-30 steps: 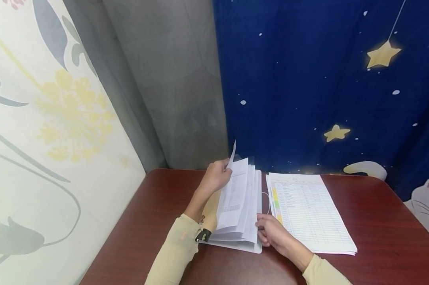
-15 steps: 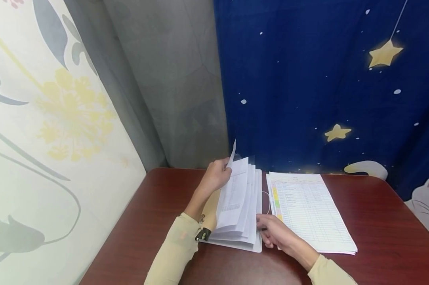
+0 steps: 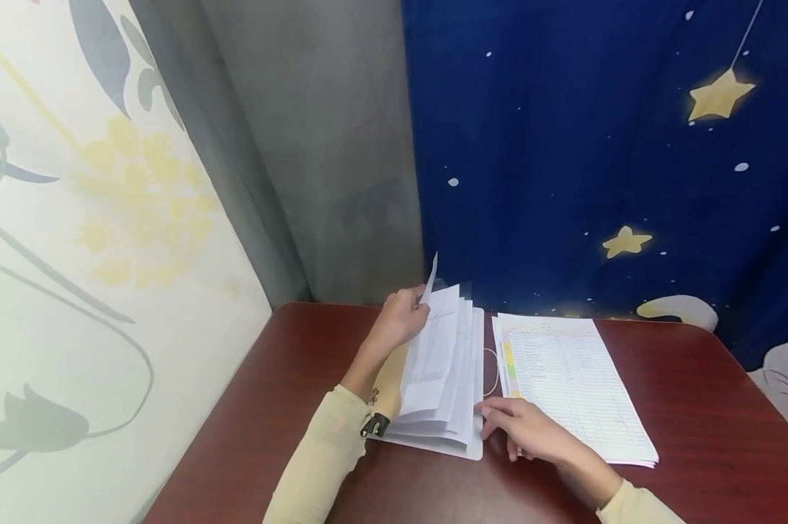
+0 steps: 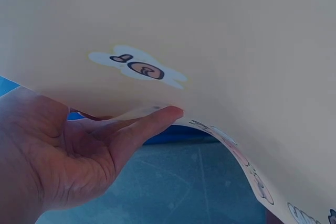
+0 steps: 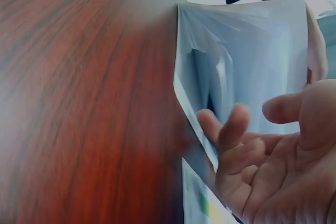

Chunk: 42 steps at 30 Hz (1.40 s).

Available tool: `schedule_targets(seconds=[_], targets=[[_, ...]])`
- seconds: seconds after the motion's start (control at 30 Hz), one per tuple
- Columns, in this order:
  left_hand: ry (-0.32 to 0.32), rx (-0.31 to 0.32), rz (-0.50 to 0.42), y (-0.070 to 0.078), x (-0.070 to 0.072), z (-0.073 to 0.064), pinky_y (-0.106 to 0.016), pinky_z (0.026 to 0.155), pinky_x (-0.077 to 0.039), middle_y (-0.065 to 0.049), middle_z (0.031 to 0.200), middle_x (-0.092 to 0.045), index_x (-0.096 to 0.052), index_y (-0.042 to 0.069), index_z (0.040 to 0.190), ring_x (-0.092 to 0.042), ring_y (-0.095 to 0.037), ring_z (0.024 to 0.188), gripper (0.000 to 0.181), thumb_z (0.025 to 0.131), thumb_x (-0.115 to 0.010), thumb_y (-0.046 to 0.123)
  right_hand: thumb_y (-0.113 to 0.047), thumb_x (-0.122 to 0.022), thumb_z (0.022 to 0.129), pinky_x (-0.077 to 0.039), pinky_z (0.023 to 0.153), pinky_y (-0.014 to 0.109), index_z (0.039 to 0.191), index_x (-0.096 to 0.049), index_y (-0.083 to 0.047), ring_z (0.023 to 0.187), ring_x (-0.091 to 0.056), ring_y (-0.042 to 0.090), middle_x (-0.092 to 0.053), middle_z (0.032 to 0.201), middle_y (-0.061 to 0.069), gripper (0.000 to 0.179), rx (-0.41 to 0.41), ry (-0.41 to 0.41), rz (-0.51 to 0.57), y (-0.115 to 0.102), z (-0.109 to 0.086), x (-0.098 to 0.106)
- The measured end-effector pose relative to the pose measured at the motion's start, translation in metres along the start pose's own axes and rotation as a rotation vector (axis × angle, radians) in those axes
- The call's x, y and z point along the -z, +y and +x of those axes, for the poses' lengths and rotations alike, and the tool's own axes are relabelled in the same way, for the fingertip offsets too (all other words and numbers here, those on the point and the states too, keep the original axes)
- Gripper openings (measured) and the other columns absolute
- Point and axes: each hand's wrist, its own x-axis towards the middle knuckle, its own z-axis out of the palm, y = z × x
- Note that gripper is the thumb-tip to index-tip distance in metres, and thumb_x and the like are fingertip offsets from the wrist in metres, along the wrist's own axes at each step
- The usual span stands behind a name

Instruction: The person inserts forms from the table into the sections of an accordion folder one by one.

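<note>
A display-book-like folder (image 3: 475,447) lies opened on the table, its cream front cover (image 4: 236,40) raised and bowed. Small cartoon figures decorate that cover in the left wrist view. My left hand (image 3: 400,318) grips the upper edge of the lifted cover and front leaves, thumb on the cover's outer side. Printed pages (image 3: 431,356) fan out beneath, some apparently in clear sleeves. At the folder's lower right edge is my right hand (image 3: 531,431), fingers loosely bent. In the right wrist view its thumb stands apart from the fingers, with nothing pinched between.
Right of the folder lies a stack of printed table sheets (image 3: 573,386) with coloured marks along its left side. A thin white elastic loop (image 3: 497,372) sticks out from the folder's right edge. Curtains border the dark red wooden table (image 3: 256,407) behind and to the left.
My right hand has drawn back slightly to the right from the page edges, its fingers loosening. The left hand still holds the cover and leaves up. The head view has shifted slightly.
</note>
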Motion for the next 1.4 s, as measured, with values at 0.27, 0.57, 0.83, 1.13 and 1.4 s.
schedule_targets(seconds=[0.27, 0.57, 0.83, 1.13, 1.4], targets=[[0.000, -0.008, 0.009, 0.001, 0.002, 0.000, -0.027, 0.056, -0.041, -0.021, 0.151, -0.060, -0.050, -0.002, 0.154, -0.065, -0.030, 0.102, 0.053, 0.103, -0.049, 0.010, -0.030, -0.056, 0.109, -0.047, 0.039, 0.031, 0.140, -0.064, -0.006, 0.052, -0.063, 0.020, -0.076, 0.115, 0.017, 0.041, 0.008, 0.096, -0.127, -0.002, -0.016, 0.020], [0.009, -0.015, 0.014, 0.001, 0.002, -0.002, -0.033, 0.079, -0.052, -0.021, 0.153, -0.059, -0.050, -0.002, 0.155, -0.065, -0.030, 0.110, 0.052, 0.104, -0.049, 0.011, -0.040, -0.065, 0.103, -0.047, 0.044, 0.035, 0.147, -0.062, -0.015, 0.048, -0.054, 0.023, -0.068, 0.136, 0.025, 0.051, -0.139, 0.305, -0.268, 0.006, -0.030, 0.044], [0.022, 0.007, 0.053, 0.000, -0.003, 0.000, -0.031, 0.071, -0.049, -0.017, 0.153, -0.060, -0.053, 0.001, 0.154, -0.065, -0.028, 0.108, 0.051, 0.104, -0.051, 0.013, -0.039, -0.061, 0.105, -0.045, 0.052, 0.034, 0.154, -0.053, -0.010, 0.046, -0.058, 0.022, -0.065, 0.134, 0.035, 0.058, -0.217, 0.414, -0.385, 0.028, -0.036, 0.075], [0.025, 0.020, 0.044, 0.002, -0.006, -0.005, -0.027, 0.060, -0.045, -0.020, 0.151, -0.061, -0.053, 0.001, 0.153, -0.065, -0.029, 0.103, 0.051, 0.104, -0.051, 0.014, -0.036, -0.060, 0.105, -0.042, 0.062, 0.033, 0.155, -0.048, -0.006, 0.045, -0.061, 0.020, -0.059, 0.140, 0.037, 0.060, -0.236, 0.487, -0.491, 0.051, -0.038, 0.107], [0.010, 0.014, 0.032, 0.003, -0.006, -0.007, -0.027, 0.052, -0.039, -0.021, 0.152, -0.060, -0.052, -0.001, 0.154, -0.065, -0.031, 0.087, 0.053, 0.104, -0.050, 0.014, -0.015, -0.059, 0.103, -0.045, 0.051, 0.032, 0.150, -0.051, -0.002, 0.048, -0.059, 0.025, -0.054, 0.144, 0.037, 0.050, -0.208, 0.603, -0.317, 0.078, -0.029, 0.131]])
